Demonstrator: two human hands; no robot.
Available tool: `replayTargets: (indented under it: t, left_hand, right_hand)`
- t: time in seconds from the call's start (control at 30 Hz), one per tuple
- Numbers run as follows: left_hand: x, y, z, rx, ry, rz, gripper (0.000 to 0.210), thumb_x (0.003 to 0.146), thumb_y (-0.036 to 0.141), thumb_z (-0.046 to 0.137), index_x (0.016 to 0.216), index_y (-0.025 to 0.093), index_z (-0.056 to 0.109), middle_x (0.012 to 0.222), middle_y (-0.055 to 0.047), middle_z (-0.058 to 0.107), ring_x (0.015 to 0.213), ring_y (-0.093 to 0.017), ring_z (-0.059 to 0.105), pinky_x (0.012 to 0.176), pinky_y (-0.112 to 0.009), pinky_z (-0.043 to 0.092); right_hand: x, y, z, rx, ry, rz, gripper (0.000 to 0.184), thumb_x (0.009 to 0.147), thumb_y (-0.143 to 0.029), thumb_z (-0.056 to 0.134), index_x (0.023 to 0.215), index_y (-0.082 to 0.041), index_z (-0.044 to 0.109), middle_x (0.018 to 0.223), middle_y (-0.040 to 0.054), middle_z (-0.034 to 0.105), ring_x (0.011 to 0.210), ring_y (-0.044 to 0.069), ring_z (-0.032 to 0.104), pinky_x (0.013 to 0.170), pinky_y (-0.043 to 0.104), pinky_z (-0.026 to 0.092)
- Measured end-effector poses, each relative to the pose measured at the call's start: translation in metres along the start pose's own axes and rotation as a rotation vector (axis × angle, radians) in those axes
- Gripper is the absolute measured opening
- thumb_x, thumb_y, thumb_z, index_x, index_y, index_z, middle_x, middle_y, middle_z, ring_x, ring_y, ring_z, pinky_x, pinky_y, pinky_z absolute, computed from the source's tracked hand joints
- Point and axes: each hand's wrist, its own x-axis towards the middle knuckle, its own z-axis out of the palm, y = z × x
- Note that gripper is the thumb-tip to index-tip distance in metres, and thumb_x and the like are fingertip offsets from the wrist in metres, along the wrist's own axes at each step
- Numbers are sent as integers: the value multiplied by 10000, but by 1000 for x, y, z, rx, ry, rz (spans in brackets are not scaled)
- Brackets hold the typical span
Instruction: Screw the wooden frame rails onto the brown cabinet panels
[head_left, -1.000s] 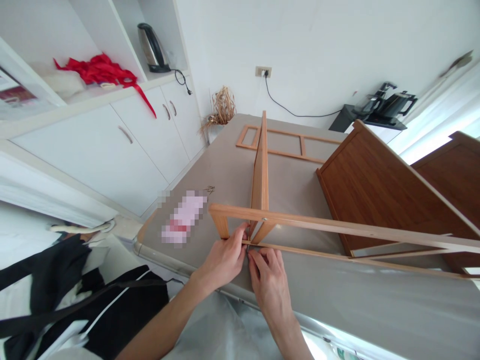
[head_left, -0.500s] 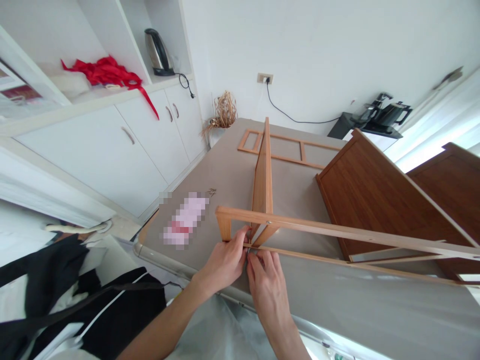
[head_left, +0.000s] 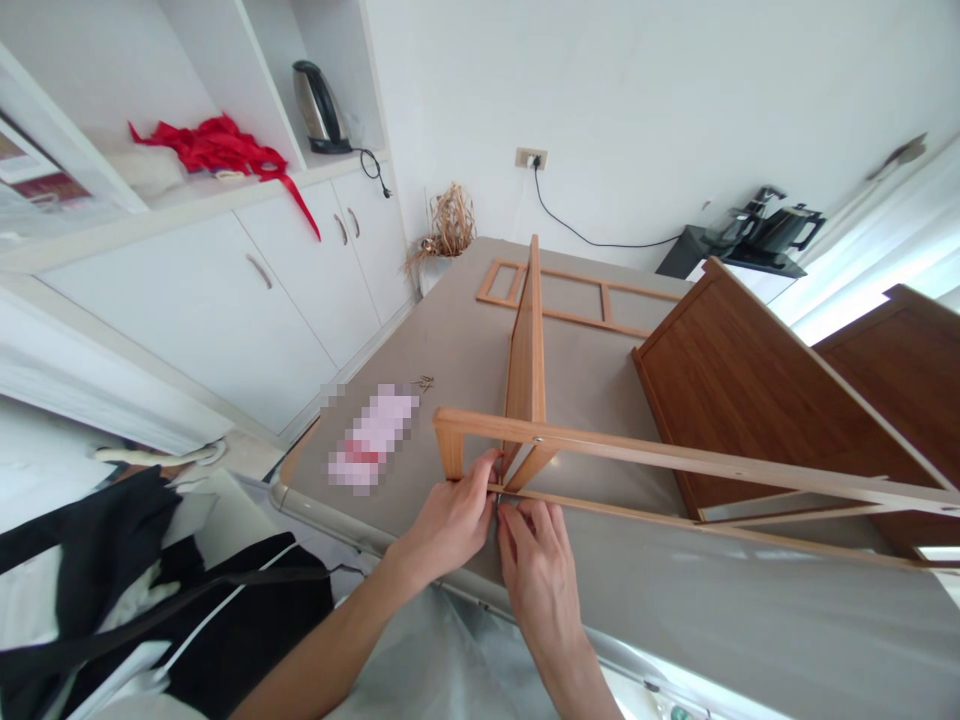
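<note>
A light wooden frame (head_left: 660,453) stands on its edge along the near side of the table, and an upright wooden shelf panel (head_left: 528,350) meets it at a right angle. At the lower rail by this joint, my left hand (head_left: 452,520) is closed round the wood, thumb and fingers pressed to it. Just right of it, my right hand (head_left: 538,555) pinches a small, dark metal piece (head_left: 498,501) against the rail's outer side. Fingers hide most of that piece, so its kind is unclear.
Several small screws (head_left: 424,382) lie beyond a blurred pink packet (head_left: 375,435) on the grey table (head_left: 442,345). A flat ladder-like wooden frame (head_left: 606,303) rests at the back. Brown wooden panels (head_left: 780,380) lean at the right. White cabinets (head_left: 187,290) stand left.
Both hands keep their places at the joint, with only slight movement of the right fingers. The view has shifted very little; the wooden parts stand as before.
</note>
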Motion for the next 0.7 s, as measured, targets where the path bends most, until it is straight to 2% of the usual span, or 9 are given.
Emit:
replayTargets:
  t: [0.27,0.53,0.7]
  left_hand:
    - [0,-3,3,-34,4,10,531,1029,133,378,1514,239,190,1399,-102,662,1229,-269,705,907,-390,599]
    - [1,-3,1,-44,-12,1,534,1019,137,381,1509,235,195,1401,-106,666,1179,-301,730,874,-423,610]
    - [0,-1,0,-59,-25,3,538,1019,131,377,1511,236,188,1421,-111,657,1236,-285,708,888,-394,605]
  right_hand:
    - [2,-2,-1,-26,-17,-10,169,992,-60,557,938,-184,658,905,55,600,867,214,554,800,372,532]
    - [9,-7,-2,-120,-59,-36,226,972,-30,536,883,-196,662,902,67,620,871,235,562,785,388,543]
    - [12,-10,-4,-156,-79,-38,219,968,-37,537,895,-209,651,972,85,639,901,245,564,777,393,532]
